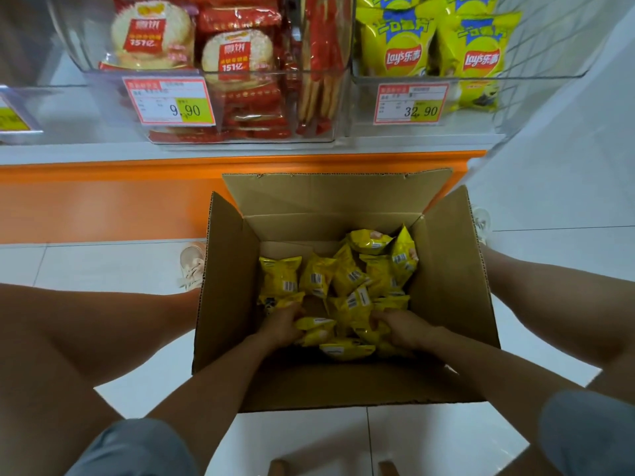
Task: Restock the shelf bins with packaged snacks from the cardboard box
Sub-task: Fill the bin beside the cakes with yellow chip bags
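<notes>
The white shelf [86, 156], orange along its front edge, carries two clear bins side by side near that edge: the left bin [240, 73] holds red packs [254, 97], the right bin [481, 77] yellow bags [395, 46]. Below, the white tiled floor [103, 266] bears an open cardboard box [457, 304] just before the shelf, with a pale shoe [192, 266] beside its left wall.

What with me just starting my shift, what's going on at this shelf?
A person squats over an open box on the floor in front of the shelf. Both hands are down inside it: the left hand and the right hand each grip yellow packets from the pile. Nothing is lifted out yet. Above, the clear bin of matching yellow chip bags is partly filled.
</notes>
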The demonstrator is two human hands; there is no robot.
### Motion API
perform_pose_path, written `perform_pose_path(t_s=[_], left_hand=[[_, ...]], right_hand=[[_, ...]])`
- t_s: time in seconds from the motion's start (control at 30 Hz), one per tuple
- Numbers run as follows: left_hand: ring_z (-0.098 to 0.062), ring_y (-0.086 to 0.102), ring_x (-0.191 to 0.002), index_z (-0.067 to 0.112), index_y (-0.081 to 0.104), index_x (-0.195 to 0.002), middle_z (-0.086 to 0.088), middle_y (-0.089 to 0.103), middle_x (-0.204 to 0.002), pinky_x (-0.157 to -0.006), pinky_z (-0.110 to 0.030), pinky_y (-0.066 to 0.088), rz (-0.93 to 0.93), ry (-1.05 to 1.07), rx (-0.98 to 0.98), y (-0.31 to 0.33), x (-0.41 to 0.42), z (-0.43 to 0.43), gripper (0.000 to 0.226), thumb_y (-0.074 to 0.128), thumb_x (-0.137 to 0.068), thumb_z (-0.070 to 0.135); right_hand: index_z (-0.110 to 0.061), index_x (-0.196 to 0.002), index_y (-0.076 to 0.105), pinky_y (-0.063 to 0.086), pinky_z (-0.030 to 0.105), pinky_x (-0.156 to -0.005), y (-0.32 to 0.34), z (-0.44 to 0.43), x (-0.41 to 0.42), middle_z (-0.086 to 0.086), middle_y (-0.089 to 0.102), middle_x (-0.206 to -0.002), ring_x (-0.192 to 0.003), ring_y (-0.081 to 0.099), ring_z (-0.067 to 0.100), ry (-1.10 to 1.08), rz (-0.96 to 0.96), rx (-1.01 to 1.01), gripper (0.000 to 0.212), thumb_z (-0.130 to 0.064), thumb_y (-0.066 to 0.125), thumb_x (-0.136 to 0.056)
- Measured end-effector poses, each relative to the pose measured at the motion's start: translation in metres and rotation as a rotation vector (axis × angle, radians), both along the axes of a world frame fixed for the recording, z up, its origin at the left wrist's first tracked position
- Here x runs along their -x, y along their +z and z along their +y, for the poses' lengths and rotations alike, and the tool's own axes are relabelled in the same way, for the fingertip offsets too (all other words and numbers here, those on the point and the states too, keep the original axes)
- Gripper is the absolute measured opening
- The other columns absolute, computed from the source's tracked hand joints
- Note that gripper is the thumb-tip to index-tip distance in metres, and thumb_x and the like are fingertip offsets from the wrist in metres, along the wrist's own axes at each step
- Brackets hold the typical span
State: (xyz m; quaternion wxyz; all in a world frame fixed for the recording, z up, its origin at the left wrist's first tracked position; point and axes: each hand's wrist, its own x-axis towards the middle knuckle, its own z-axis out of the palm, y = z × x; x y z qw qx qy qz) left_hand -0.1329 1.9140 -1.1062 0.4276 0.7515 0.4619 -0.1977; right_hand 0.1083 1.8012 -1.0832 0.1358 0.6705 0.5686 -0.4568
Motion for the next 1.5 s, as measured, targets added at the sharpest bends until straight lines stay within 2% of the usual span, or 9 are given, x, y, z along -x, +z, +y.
perform_pose_path(t_s=[0.23, 0.4, 0.53, 0.73, 0.87, 0.97, 1.1, 1.33, 1.5], left_hand=[[-0.019, 0.050, -0.116, 0.010, 0.053, -0.122, -0.007, 0.052, -0.128, -0.082, -0.023, 0.042, -0.326, 0.428, 0.257, 0.020, -0.027, 0.008, 0.033, 0.059, -0.090, 0.014], [-0.006, 0.051, -0.074, 0.014, 0.049, -0.113, -0.011, 0.056, -0.121, -0.043, -0.009, 0.038, -0.281, 0.542, 0.308, 0.021, -0.029, 0.007, 0.024, 0.056, -0.092, 0.023], [-0.018, 0.058, -0.091, 0.009, 0.048, -0.122, -0.014, 0.057, -0.124, -0.053, -0.019, 0.037, -0.240, 0.553, 0.321, 0.017, -0.028, 0.005, 0.033, 0.051, -0.094, 0.027], [-0.031, 0.051, -0.118, 0.009, 0.040, -0.131, -0.016, 0.052, -0.129, -0.082, -0.030, 0.043, -0.272, 0.660, 0.366, 0.024, -0.034, 0.008, 0.038, 0.044, -0.097, 0.026], [-0.035, 0.049, -0.122, 0.012, 0.029, -0.141, -0.015, 0.047, -0.136, -0.092, -0.043, 0.046, -0.218, 0.706, 0.509, 0.027, -0.035, 0.004, 0.053, 0.042, -0.096, 0.038], [-0.029, 0.049, -0.124, 0.012, 0.028, -0.139, -0.011, 0.047, -0.136, -0.086, -0.036, 0.046, -0.149, 0.561, 0.581, 0.033, -0.037, -0.005, 0.058, 0.048, -0.093, 0.040], [-0.023, 0.047, -0.124, 0.013, 0.025, -0.141, -0.004, 0.047, -0.135, -0.093, -0.032, 0.043, -0.126, 0.455, 0.624, 0.029, -0.034, -0.007, 0.073, 0.068, -0.083, 0.024], [-0.021, 0.053, -0.108, 0.016, 0.041, -0.125, -0.003, 0.053, -0.118, -0.092, -0.035, 0.047, -0.125, 0.416, 0.589, 0.030, -0.031, -0.001, 0.042, 0.059, -0.089, 0.025], [-0.015, 0.051, -0.105, 0.016, 0.047, -0.126, -0.002, 0.054, -0.122, -0.073, -0.021, 0.045, -0.121, 0.344, 0.510, 0.034, -0.026, 0.000, 0.045, 0.059, -0.088, 0.036]], right_hand=[[-0.020, -0.110, 0.058, 0.055, 0.035, -0.073, 0.016, 0.030, -0.015, 0.003, 0.051, -0.121, -0.105, 0.056, 0.026, -0.497, 0.224, -0.176, 0.033, 0.003, 0.051, -0.088], [-0.025, -0.100, 0.059, 0.050, 0.020, -0.061, 0.023, 0.033, -0.014, 0.003, 0.047, -0.119, -0.100, 0.052, 0.020, -0.682, 0.392, -0.081, 0.035, 0.007, 0.049, -0.090], [-0.022, -0.113, 0.056, 0.044, 0.014, -0.055, 0.025, 0.034, -0.013, 0.002, 0.042, -0.118, -0.104, 0.048, 0.019, -0.705, 0.432, -0.006, 0.036, 0.005, 0.047, -0.092], [-0.018, -0.133, 0.043, 0.051, 0.026, -0.063, 0.023, 0.037, -0.015, 0.011, 0.049, -0.116, -0.106, 0.052, 0.027, -0.826, 0.394, 0.021, 0.048, 0.002, 0.054, -0.090], [-0.010, -0.125, 0.050, 0.053, 0.036, -0.083, 0.023, 0.037, -0.014, 0.012, 0.055, -0.123, -0.113, 0.054, 0.029, -0.762, 0.396, 0.156, 0.036, -0.008, 0.057, -0.090], [-0.015, -0.137, 0.042, 0.051, 0.027, -0.071, 0.025, 0.035, -0.012, 0.006, 0.051, -0.125, -0.107, 0.054, 0.021, -0.735, 0.440, 0.242, 0.053, -0.017, 0.062, -0.088], [-0.035, -0.138, 0.040, 0.050, 0.028, -0.076, 0.030, 0.033, -0.015, 0.004, 0.040, -0.135, -0.114, 0.051, 0.022, -0.647, 0.548, 0.332, 0.058, -0.012, 0.057, -0.088], [-0.026, -0.135, 0.040, 0.049, 0.018, -0.061, 0.031, 0.035, -0.007, 0.009, 0.041, -0.139, -0.090, 0.054, 0.013, -0.487, 0.418, 0.317, 0.060, 0.009, 0.051, -0.087], [-0.019, -0.130, 0.046, 0.042, 0.034, -0.100, 0.025, 0.033, -0.009, 0.006, 0.036, -0.143, -0.131, 0.036, 0.025, -0.350, 0.268, 0.196, 0.062, -0.010, 0.075, -0.076]])
